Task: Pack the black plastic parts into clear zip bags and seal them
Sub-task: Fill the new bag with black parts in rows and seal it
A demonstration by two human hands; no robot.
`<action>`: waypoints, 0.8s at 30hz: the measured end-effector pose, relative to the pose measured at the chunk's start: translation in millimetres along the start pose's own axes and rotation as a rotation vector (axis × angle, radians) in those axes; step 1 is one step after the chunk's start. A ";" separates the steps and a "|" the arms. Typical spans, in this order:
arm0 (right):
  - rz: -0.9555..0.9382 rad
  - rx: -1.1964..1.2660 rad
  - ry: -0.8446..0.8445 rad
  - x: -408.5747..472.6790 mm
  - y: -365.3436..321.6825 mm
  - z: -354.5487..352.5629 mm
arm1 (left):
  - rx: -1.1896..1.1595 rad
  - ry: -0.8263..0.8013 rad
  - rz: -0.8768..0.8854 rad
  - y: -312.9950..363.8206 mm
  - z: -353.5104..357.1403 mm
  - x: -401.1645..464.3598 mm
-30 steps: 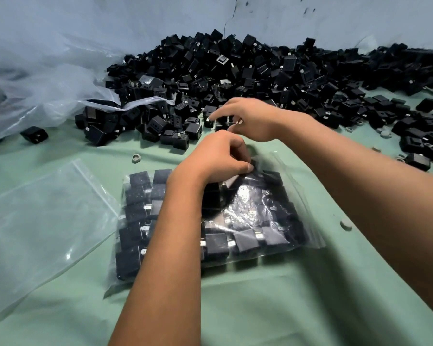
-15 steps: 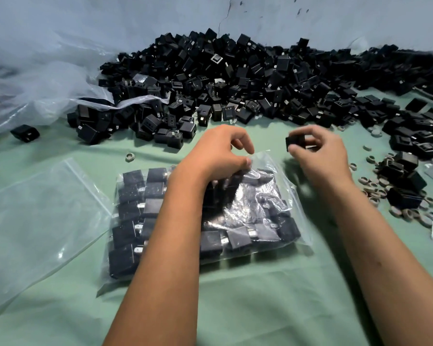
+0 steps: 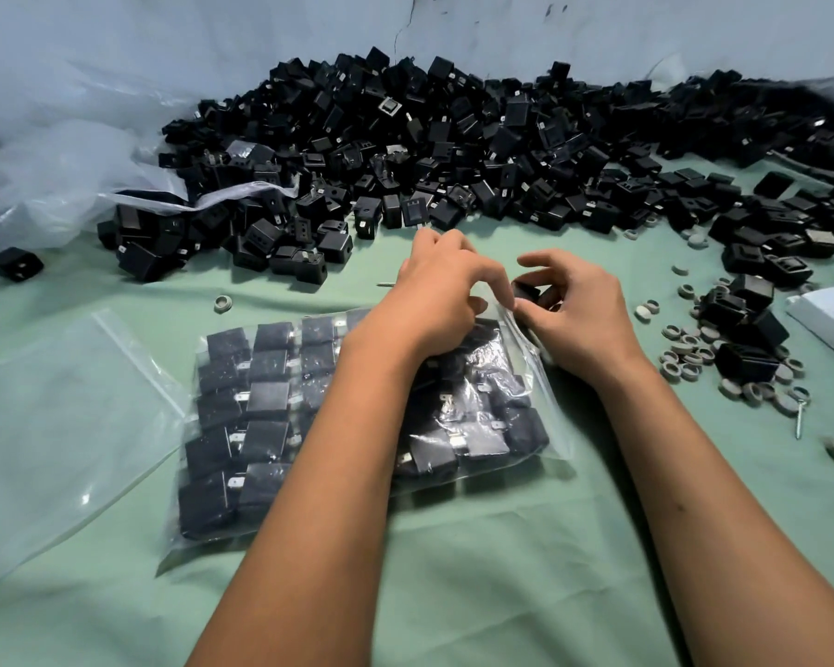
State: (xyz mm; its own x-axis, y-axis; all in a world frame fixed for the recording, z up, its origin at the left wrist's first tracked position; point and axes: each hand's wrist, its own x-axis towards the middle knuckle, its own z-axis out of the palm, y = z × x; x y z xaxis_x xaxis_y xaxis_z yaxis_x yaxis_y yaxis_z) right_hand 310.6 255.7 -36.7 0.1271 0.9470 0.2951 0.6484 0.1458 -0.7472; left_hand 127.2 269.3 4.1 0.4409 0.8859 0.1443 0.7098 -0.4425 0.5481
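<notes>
You are working at the middle of the green tabletop [image 3: 453,570], loading the clear zip bag [image 3: 309,426] that is lying flat there, already packed with rows of black parts. Your left hand [image 3: 434,300] is pinching the bag's mouth at its far right corner, fingers curled on the plastic lip and holding it up. Your right hand [image 3: 578,315] is curling around one black part [image 3: 526,292] just beside that opening, thumb and fingers gripping it.

The step in hand looks like feeding one more part into a nearly full bag. The next move calls for you to be sliding the part under the raised lip and nesting it against the parts already inside, while your left hand is keeping the mouth wide enough. After that, sealing will need the zip strip free of parts.

The loose pile of black parts [image 3: 453,137] is lying along the far edge of the tabletop. An empty zip bag [image 3: 68,402] is waiting toward the left edge, and grey rings [image 3: 694,358] are lying scattered toward the right edge.
</notes>
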 end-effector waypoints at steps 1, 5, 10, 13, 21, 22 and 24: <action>0.017 0.040 -0.012 0.1 0.8 -1.4 | 0.002 0.006 -0.003 -2.0 -0.7 -0.3; 0.069 0.234 -0.110 0.3 4.6 -9.5 | -0.012 0.052 0.022 -4.3 -3.1 -1.3; 0.052 0.396 -0.213 -0.9 6.6 -12.9 | -0.078 0.098 0.046 -6.2 -4.7 -1.0; 0.025 0.425 -0.226 -1.5 6.1 -11.7 | -0.085 0.106 0.053 -4.9 -5.3 -0.6; -0.057 0.385 -0.239 -5.0 0.0 -5.8 | -0.074 0.130 0.065 -1.5 -3.0 1.2; -0.058 0.384 -0.244 -4.3 -0.2 -3.9 | -0.075 0.134 0.063 -2.0 -3.7 0.7; -0.046 0.384 -0.246 -4.9 1.3 -1.1 | -0.063 0.134 0.067 0.4 -2.0 1.3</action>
State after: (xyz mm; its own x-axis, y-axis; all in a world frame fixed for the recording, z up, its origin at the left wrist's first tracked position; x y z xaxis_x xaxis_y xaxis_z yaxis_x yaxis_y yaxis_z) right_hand 311.7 251.0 -38.4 -0.1068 0.9702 0.2175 0.3178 0.2406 -0.9171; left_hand 126.9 270.5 6.2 0.4057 0.8672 0.2888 0.6437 -0.4954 0.5833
